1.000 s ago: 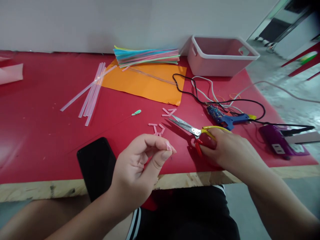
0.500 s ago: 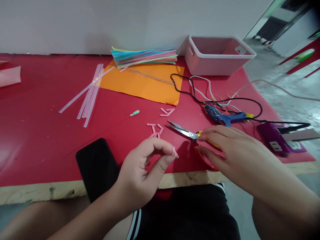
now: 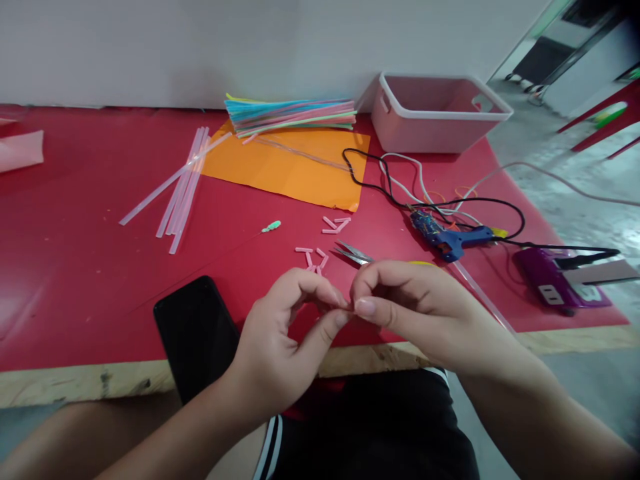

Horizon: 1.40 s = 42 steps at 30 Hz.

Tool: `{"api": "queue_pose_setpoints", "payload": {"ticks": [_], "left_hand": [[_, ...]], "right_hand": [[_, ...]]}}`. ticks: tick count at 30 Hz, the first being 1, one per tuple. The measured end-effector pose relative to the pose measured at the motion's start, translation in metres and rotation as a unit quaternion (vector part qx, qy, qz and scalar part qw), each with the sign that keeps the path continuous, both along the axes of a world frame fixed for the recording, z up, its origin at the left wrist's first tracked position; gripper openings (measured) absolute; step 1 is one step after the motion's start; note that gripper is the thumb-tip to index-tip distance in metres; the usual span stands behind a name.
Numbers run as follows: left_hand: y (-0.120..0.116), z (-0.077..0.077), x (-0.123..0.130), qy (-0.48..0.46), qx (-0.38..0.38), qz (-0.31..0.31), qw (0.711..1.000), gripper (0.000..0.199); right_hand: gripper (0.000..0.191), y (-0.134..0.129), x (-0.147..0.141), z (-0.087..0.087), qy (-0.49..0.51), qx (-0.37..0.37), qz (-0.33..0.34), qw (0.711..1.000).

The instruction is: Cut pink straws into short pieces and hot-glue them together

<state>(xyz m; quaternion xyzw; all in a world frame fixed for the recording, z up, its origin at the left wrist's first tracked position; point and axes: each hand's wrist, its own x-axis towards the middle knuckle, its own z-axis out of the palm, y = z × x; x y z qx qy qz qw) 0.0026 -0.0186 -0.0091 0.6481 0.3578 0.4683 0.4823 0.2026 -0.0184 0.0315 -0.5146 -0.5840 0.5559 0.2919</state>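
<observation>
My left hand [image 3: 287, 340] is pinched at the table's front edge, its fingertips around a small pink piece that they now almost wholly hide. Against them press the closed fingertips of my right hand [image 3: 425, 310], at the same spot. Beyond the hands lie several short pink tube pieces [image 3: 324, 259] in two small groups. Scissors [image 3: 354, 253] rest partly hidden behind my right hand, blades pointing left. A black phone [image 3: 197, 333] lies left of my left hand. Further off is a small green item [image 3: 271, 227] with a thin strand.
Long pink strips [image 3: 185, 183] lie at the left. An orange sheet [image 3: 295, 170] holds a bundle of coloured sticks [image 3: 293, 117]. At the right are a pink bin [image 3: 425, 133], a blue glue gun [image 3: 450, 237], cables and a purple power block [image 3: 543, 277].
My right hand has moved left from the scissors' handles to meet my left fingertips. A clear strip right of it, below the glue gun, has come into view.
</observation>
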Motion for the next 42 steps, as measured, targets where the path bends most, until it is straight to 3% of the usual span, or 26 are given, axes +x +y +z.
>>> {"api": "queue_pose_setpoints", "payload": {"ticks": [4, 7, 10, 12, 14, 16, 21, 24, 27, 32, 35, 38, 42], "left_hand": [[0.0, 0.002, 0.003, -0.034, -0.042, -0.014, 0.998, 0.015], [0.001, 0.004, 0.004, -0.004, -0.055, -0.016, 0.998, 0.013], [0.002, 0.005, 0.005, 0.054, -0.054, -0.023, 0.997, 0.009], [0.003, 0.004, 0.004, 0.103, -0.048, -0.027, 0.993, 0.006], [0.005, 0.001, 0.001, 0.166, -0.036, -0.03, 0.985, 0.004], [0.008, -0.004, -0.004, 0.213, -0.017, -0.029, 0.976, 0.005], [0.012, -0.022, -0.02, 0.273, -0.011, 0.007, 0.962, 0.007], [0.011, -0.027, -0.025, 0.302, 0.003, 0.0, 0.953, 0.007], [0.011, -0.027, -0.024, 0.324, 0.02, -0.014, 0.946, 0.008], [0.018, -0.02, -0.017, 0.371, 0.058, -0.034, 0.926, 0.01], [0.019, -0.016, -0.016, 0.405, 0.09, -0.035, 0.909, 0.012], [0.007, -0.02, -0.014, 0.434, 0.122, -0.023, 0.892, 0.02], [-0.027, -0.038, -0.002, 0.468, 0.151, -0.022, 0.87, 0.041]], "right_hand": [[0.045, 0.002, 0.006, -0.007, 0.071, -0.084, 0.04, 0.993], [0.039, -0.002, 0.01, -0.011, 0.011, -0.042, 0.028, 0.999], [0.032, -0.008, 0.015, -0.018, -0.093, 0.057, -0.002, 0.994], [0.026, -0.013, 0.02, -0.025, -0.198, 0.155, -0.052, 0.967], [0.022, -0.019, 0.029, -0.034, -0.306, 0.237, -0.114, 0.915], [0.025, -0.026, 0.042, -0.045, -0.38, 0.257, -0.151, 0.876], [0.036, -0.045, 0.071, -0.083, -0.433, 0.262, -0.134, 0.852], [0.044, -0.049, 0.074, -0.098, -0.445, 0.277, -0.163, 0.836], [0.045, -0.046, 0.071, -0.101, -0.441, 0.255, -0.179, 0.841], [0.039, -0.04, 0.067, -0.092, -0.445, 0.144, -0.156, 0.87], [0.036, -0.043, 0.068, -0.089, -0.441, 0.138, -0.154, 0.873], [0.037, -0.048, 0.071, -0.09, -0.433, 0.144, -0.158, 0.875], [0.035, -0.052, 0.072, -0.096, -0.423, 0.161, -0.168, 0.875]]}}
